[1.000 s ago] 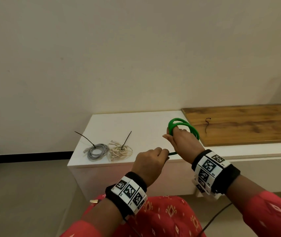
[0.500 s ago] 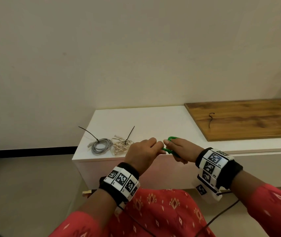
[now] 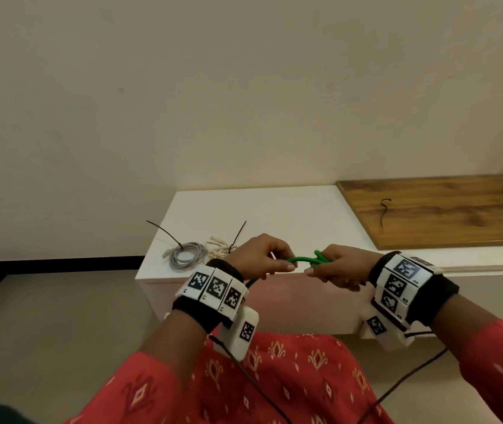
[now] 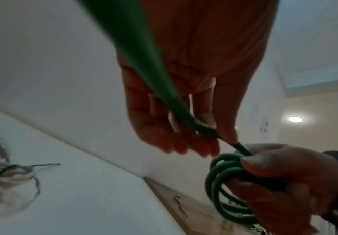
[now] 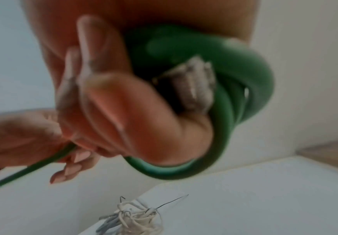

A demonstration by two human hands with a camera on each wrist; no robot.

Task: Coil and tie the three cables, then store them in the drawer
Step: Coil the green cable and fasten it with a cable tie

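Observation:
A green cable (image 3: pixel 304 259) runs between my two hands in front of the white cabinet (image 3: pixel 293 215). My right hand (image 3: pixel 337 266) grips its coiled loops (image 4: pixel 222 187) (image 5: pixel 230 89), fingers curled through them. My left hand (image 3: pixel 264 258) pinches the free strand (image 4: pixel 204 130) beside the coil; the rest of that strand trails down under the wrist (image 5: pixel 23 171). A grey coiled cable (image 3: pixel 186 254) and a cream coiled cable (image 3: pixel 219 250) lie tied with black zip ties on the cabinet's left end. No drawer front is distinguishable.
A loose black zip tie (image 3: pixel 384 212) lies on the wooden board (image 3: pixel 446 209) covering the cabinet's right part. A wall stands behind. The floor (image 3: pixel 60 332) with a black skirting is to the left. My red-patterned lap (image 3: pixel 259 377) fills the bottom.
My right hand has lowered the green coil from above the cabinet to its front edge. My left hand came up beside it and now pinches the strand close to the coil.

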